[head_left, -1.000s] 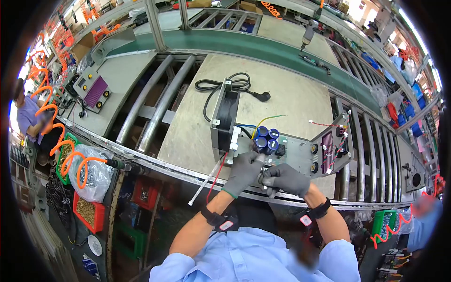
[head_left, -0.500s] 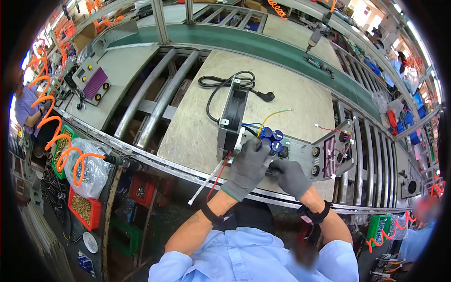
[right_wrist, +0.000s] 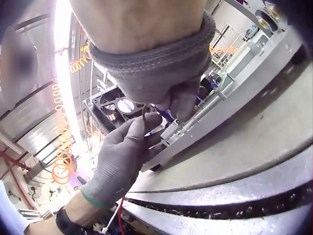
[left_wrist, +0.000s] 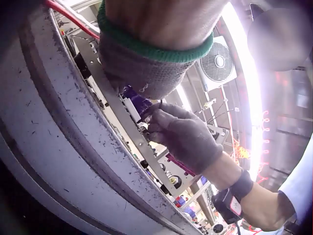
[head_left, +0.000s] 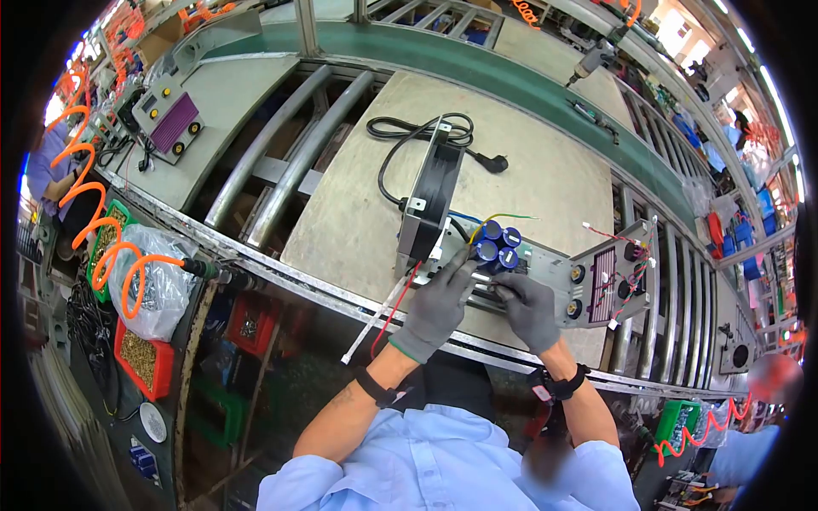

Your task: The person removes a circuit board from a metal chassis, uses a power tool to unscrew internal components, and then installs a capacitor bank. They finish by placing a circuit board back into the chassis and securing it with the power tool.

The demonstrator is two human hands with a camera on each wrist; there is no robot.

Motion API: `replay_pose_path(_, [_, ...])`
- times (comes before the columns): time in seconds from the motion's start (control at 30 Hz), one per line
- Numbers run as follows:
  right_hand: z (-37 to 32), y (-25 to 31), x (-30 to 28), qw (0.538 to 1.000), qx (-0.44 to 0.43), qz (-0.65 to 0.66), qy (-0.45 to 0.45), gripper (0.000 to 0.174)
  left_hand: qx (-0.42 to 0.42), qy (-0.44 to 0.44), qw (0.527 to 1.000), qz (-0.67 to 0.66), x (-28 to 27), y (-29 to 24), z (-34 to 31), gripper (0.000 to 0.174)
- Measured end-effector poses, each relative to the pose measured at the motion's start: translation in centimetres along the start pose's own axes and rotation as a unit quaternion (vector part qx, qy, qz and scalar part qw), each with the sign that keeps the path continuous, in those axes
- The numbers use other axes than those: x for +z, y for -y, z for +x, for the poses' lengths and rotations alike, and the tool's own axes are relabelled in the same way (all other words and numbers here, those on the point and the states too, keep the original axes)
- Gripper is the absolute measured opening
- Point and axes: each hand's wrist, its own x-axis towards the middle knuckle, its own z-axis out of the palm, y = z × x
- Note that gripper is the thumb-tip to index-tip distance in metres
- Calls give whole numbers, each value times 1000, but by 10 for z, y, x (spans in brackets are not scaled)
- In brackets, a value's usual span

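Note:
Both hands wear grey gloves and work at the near edge of an open metal chassis (head_left: 550, 271), close to a cluster of blue capacitors (head_left: 497, 244). My left hand (head_left: 437, 308) pinches a thin dark wire (right_wrist: 145, 116) between thumb and fingers, seen in the right wrist view. From the right, my right hand (head_left: 530, 311) reaches in with curled fingers, its thumb and forefinger pinching a small part mostly hidden by the fingertips. A white block (left_wrist: 132, 108) lies beside the fingers in the left wrist view. A black fan (head_left: 433, 200) stands upright at the chassis's left end.
A black power cord (head_left: 417, 129) lies coiled behind the fan. The purple-grilled end panel (head_left: 607, 277) stands at right with loose wires. Red and white leads (head_left: 375, 326) hang over the bench edge. Rollers (head_left: 298, 175) flank the board; screw bins (head_left: 143, 358) stand at left.
The hands, low in front of the chassis a second ago, moved in by the capacitors. The left then drew back slightly from them. The whole scene has shifted a little as the head turned.

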Motion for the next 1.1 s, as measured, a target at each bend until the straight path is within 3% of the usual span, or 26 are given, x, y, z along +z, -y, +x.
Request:
replay_pose_path(0.3, [2,5,-2,996,-53,-67,16,19,3,-3,1000,0,-4,3,1,31])
replay_pose_path(0.5, [-11,-3,6,984,-119,-130,-27,21,15,6,1000,-7,0,10,-1,31])
replay_pose_path(0.6, [-8,-2,7,975,-148,-161,-20,22,18,5,1000,-5,3,11,0,29])
replay_pose_path(0.7, [-3,6,-3,978,-122,-164,30,23,13,6,1000,8,4,13,-2,26])
replay_pose_path(0.8, [2,22,-5,957,-187,-221,-5,25,5,7,1000,1,4,14,-2,26])
replay_pose_path(1.0, [-1,11,5,954,-191,-231,-10,29,16,-8,1000,-10,6,16,-3,27])
replay_pose_path(1.1, [-4,3,7,956,-181,-229,-6,28,1,25,1000,-16,4,15,-3,26])
